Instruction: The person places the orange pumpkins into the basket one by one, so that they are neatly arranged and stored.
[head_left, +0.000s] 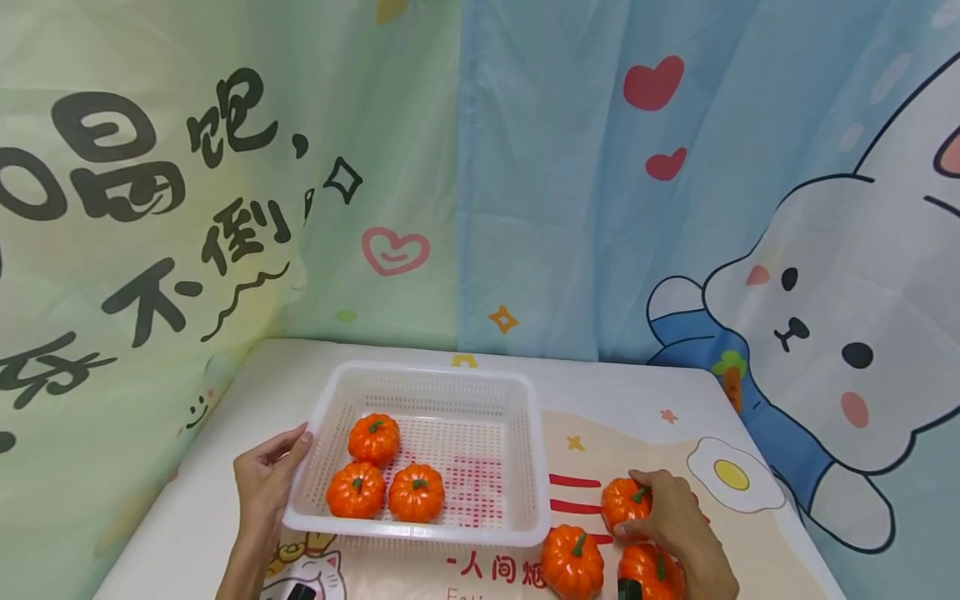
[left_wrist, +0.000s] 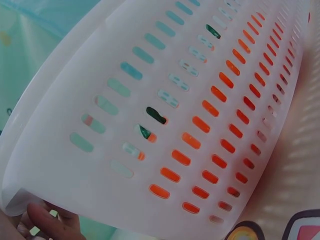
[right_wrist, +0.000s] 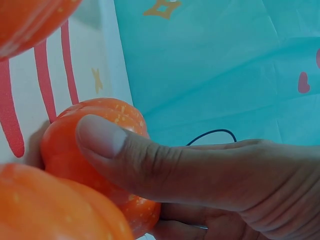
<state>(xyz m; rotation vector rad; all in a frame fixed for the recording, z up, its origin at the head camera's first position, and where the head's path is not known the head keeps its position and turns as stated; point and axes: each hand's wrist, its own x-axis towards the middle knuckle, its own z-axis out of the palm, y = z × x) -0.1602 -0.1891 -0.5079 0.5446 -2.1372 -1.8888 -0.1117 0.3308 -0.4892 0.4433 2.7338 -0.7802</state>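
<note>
A white plastic basket (head_left: 487, 536) with slotted walls holds three small orange pumpkins with green stems, one at the back (head_left: 375, 439) and two in front of it. My left hand (head_left: 264, 477) grips the basket's left rim; in the left wrist view its thumb (left_wrist: 50, 222) shows at the rim's corner. Right of the basket, my right hand (head_left: 678, 521) holds an orange pumpkin (head_left: 621, 502) between thumb and fingers. The right wrist view has the thumb (right_wrist: 150, 162) across that pumpkin's side. Two more pumpkins lie nearer, one left (head_left: 572, 562) and one right (head_left: 651, 575), partly under the hand.
A printed cloth (head_left: 480, 575) with red stripes, writing, a cat and a fried egg (head_left: 731, 475) covers part of the white table (head_left: 592, 387). Behind the table hangs a curtain (head_left: 532, 192) with hearts and a white rabbit. A dark patch marks the nearer right pumpkin.
</note>
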